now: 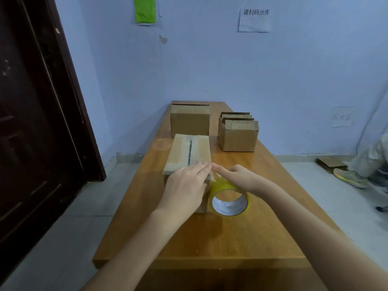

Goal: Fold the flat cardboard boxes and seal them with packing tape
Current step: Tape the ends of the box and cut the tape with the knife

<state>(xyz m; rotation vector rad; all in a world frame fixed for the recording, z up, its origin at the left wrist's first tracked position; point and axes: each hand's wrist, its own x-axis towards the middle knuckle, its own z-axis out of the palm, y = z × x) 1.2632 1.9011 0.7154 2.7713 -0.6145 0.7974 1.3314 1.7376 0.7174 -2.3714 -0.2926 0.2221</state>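
We are pressing the left hand [184, 185] flat on the light, stiff cardboard box [189, 152]; the right hand [237, 175] is pinching sticky tape from the tape roll [230, 199].

Small packing or dispatch room, plain and bare. Pale blue painted wall [210, 66], grey tiled floor [69, 223], dark wooden door [35, 114] at left. A paper notice [254, 19] taped to the wall carries Chinese text asking to scan a code for outbound stock (so a stockroom of some kind). Long wooden desk [231, 238] holds a taped carton [189, 153], a second carton [190, 120], a bundle of flat cardboard blanks [239, 133] and a roll of packing tape [230, 199].
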